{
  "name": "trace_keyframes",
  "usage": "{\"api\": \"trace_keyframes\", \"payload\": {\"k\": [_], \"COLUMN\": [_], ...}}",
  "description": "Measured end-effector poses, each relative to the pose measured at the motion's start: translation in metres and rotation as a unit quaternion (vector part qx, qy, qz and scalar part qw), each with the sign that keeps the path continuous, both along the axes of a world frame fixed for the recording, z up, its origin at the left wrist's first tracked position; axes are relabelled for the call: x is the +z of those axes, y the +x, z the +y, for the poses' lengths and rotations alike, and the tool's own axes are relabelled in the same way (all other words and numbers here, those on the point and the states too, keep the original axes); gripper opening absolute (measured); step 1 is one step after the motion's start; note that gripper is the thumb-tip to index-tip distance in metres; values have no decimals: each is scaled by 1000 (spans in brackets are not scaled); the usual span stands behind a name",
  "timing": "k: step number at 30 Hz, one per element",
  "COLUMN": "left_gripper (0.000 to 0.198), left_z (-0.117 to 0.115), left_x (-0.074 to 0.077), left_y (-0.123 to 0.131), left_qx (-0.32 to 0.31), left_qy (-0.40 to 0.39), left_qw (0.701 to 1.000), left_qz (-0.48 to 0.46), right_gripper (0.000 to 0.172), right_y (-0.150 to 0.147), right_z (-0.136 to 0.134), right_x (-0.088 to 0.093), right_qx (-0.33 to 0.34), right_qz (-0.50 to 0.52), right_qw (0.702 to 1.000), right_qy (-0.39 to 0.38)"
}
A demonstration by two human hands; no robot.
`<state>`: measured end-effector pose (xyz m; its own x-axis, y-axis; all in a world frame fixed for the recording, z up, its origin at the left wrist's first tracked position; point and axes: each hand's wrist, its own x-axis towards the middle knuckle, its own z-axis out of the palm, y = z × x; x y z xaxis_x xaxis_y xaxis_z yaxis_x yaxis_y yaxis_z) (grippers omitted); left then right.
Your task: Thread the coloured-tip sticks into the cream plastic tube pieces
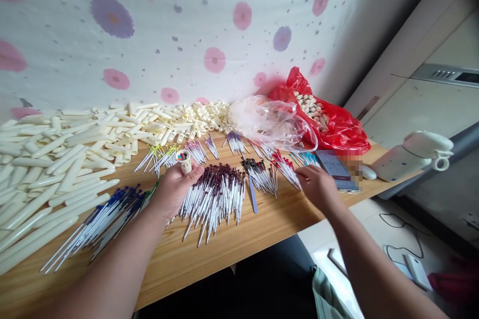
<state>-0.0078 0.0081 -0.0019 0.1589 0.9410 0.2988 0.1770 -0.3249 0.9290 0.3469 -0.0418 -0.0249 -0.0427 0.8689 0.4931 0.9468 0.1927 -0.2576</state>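
My left hand (175, 187) is closed around a short cream pen part (186, 163), held upright with several coloured tips showing in its open top. My right hand (319, 187) is pinched at the light-blue-tipped pen refills (307, 158); what its fingers grip, if anything, is hidden. Between my hands lie a large pile of dark maroon-tipped refills (217, 192), black-tipped refills (260, 177) and red-tipped refills (286, 169). Blue-tipped refills (108, 214) fan out left of my left forearm. Yellow-tipped refills (153, 157) and pink-tipped refills (194, 151) lie behind my left hand.
Cream pen barrels (67, 149) heap across the left of the wooden table (277, 224). Smaller cream parts (204, 117), a clear plastic bag (265, 119) and a red bag (340, 127) line the back. A phone (337, 169) and a white bottle (404, 157) are at right.
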Motion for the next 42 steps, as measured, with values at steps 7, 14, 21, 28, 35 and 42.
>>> {"api": "trace_keyframes", "payload": {"k": [7,14,21,28,35,42], "left_gripper": [29,31,32,31,30,27], "left_z": [-2,-3,-3,-7,-7,-5], "left_x": [5,6,5,7,9,7], "left_y": [1,2,0,-1,-1,1], "left_qx": [-17,-4,-9,-23,-16,-10], "left_qy": [-14,-3,-8,2,-7,-14], "left_qw": [1000,1000,1000,1000,999,999], "left_qz": [10,25,24,11,28,30], "right_gripper": [21,20,24,19,11,12], "right_y": [57,-12,-87,-96,-92,-96], "right_z": [-29,-21,-6,11,22,56], "right_x": [11,18,22,33,54,42], "right_qx": [-65,79,279,375,418,284], "right_qz": [-57,8,-115,-226,-35,478], "right_qw": [990,996,952,899,908,830], "right_qy": [-110,-49,-57,-20,0,-45]}}
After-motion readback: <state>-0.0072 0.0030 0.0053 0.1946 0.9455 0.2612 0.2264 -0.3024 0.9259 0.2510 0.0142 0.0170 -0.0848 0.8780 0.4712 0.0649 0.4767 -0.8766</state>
